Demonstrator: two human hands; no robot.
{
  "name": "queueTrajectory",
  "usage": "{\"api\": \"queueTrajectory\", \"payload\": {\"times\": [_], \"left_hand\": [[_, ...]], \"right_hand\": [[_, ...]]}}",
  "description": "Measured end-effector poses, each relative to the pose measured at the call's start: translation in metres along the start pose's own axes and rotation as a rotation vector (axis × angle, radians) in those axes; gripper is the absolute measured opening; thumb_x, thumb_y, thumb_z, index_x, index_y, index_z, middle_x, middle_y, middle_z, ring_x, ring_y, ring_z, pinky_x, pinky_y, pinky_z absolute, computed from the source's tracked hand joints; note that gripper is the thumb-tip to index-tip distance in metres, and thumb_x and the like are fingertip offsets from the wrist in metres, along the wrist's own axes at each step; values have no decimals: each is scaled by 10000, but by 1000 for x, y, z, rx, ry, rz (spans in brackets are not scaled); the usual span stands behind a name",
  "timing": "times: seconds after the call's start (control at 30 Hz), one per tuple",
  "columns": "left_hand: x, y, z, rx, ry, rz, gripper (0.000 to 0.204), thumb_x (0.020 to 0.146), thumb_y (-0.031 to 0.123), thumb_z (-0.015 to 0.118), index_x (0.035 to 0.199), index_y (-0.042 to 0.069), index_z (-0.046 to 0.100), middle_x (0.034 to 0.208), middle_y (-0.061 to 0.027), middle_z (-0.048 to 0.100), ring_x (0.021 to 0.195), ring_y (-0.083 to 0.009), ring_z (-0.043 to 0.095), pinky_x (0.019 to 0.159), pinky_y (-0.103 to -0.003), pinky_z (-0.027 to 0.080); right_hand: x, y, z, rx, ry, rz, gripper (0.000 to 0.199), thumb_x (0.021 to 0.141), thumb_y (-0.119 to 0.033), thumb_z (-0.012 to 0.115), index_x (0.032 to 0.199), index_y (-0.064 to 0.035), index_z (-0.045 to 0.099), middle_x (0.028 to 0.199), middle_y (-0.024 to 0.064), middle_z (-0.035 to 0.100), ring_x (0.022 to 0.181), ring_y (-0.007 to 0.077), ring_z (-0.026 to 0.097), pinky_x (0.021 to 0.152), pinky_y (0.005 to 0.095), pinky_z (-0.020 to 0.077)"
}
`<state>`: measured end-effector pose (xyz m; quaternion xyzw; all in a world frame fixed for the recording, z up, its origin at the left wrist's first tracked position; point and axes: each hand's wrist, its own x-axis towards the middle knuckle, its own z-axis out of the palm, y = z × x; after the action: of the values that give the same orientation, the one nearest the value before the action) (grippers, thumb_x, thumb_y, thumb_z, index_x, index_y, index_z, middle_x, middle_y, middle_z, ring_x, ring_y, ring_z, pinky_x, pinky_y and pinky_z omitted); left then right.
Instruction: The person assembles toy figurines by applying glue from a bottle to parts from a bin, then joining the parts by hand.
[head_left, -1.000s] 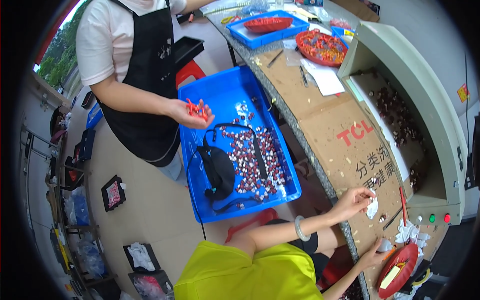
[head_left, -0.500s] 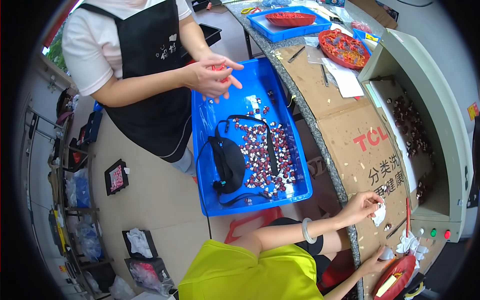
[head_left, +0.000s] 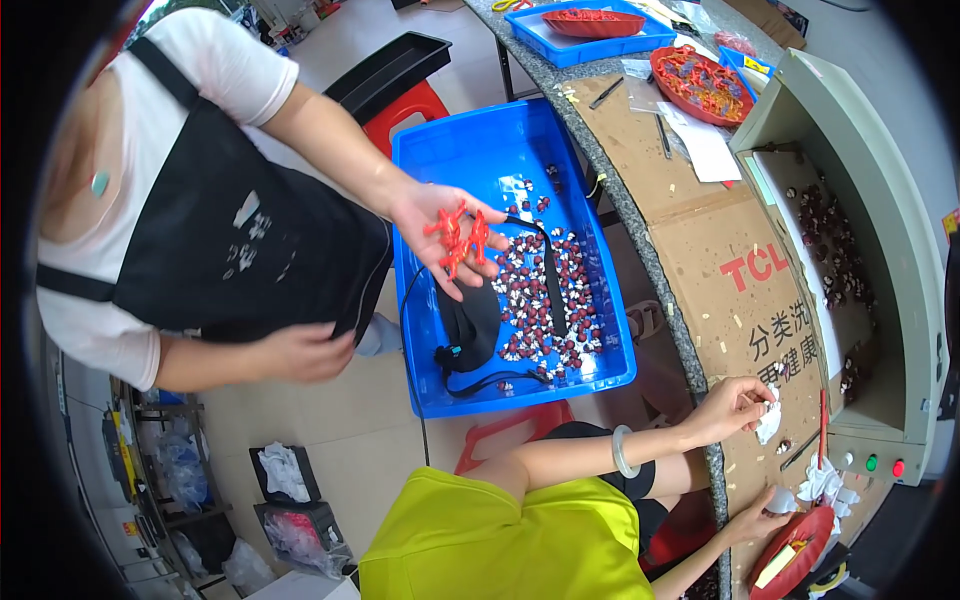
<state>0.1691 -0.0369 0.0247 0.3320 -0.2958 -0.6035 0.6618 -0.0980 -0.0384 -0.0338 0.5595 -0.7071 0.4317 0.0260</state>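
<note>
My left hand [head_left: 738, 410], with a pale bangle on the wrist, pinches a small white piece [head_left: 768, 424] above the cardboard. Whether it is paper or plastic I cannot make out. Nearer the lower edge, my right hand [head_left: 756, 522] curls around a pale, curved piece [head_left: 782, 500], beside a red dish [head_left: 792, 553] with a yellowish block in it. Several white pieces [head_left: 826, 484] lie just beyond. Across the blue tub, a co-worker's open hand [head_left: 440, 232] holds several red plastic figures [head_left: 462, 238] on its palm.
A blue tub [head_left: 622, 340] holds many small dark-red-and-white pieces [head_left: 560, 300] and a black bag [head_left: 470, 325]. Cardboard [head_left: 700, 240] covers the table. A grey open-fronted cabinet [head_left: 870, 200] stands on the right. Red dishes and a blue tray [head_left: 540, 35] sit at the far end.
The co-worker has leaned in and moved an open palm with the red figures over the tub; the other hand has dropped lower. My hands keep nearly the same places.
</note>
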Motion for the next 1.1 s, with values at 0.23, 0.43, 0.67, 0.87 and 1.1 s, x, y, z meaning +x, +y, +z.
{"api": "queueTrajectory", "payload": {"times": [0.23, 0.43, 0.67, 0.87, 1.1], "left_hand": [[-1, 2, 1, 20, 13, 11, 147, 897, 51, 548, 1032, -6, 560, 835, -30, 573, 666, -65, 564, 598, -205, 465], [5, 5, 5, 40, 29, -6, 140, 897, 57, 545, 1016, -15, 562, 838, -37, 576, 663, -70, 568, 600, -210, 470], [13, -18, -7, 68, 143, 83, 137, 864, 14, 560, 993, -32, 573, 786, -40, 610, 602, -76, 583, 533, -205, 464], [13, -13, -3, 2, 82, 159, 161, 883, 28, 550, 1038, -15, 566, 802, -23, 594, 649, -66, 559, 590, -203, 468], [2, -15, -2, 7, 131, 162, 177, 891, 41, 546, 1060, -10, 562, 808, -22, 593, 664, -64, 557, 609, -203, 467]], "right_hand": [[-22, -19, -14, 264, 83, -139, 608, 851, -109, 648, 1310, 73, 293, 1327, 271, 380, 1226, 339, 420, 1036, 434, 365], [-37, -89, -40, 286, 244, -382, 554, 874, -66, 598, 1314, 63, 288, 1364, 232, 357, 1258, 339, 387, 1062, 453, 332], [-81, -243, -61, 1791, -1234, 856, 667, 956, -441, 352, 1342, 100, 293, 1411, 295, 274, 1336, 380, 264, 1123, 458, 171], [-124, -308, -16, 1540, -1716, 1179, 777, 924, -543, 373, 1379, 67, 214, 1387, 283, 281, 1293, 364, 318, 1096, 434, 249], [-147, -349, 13, 1590, -1645, 1182, 758, 908, -573, 373, 1422, -42, 208, 1375, 211, 318, 1257, 332, 371, 1050, 433, 305]]}}
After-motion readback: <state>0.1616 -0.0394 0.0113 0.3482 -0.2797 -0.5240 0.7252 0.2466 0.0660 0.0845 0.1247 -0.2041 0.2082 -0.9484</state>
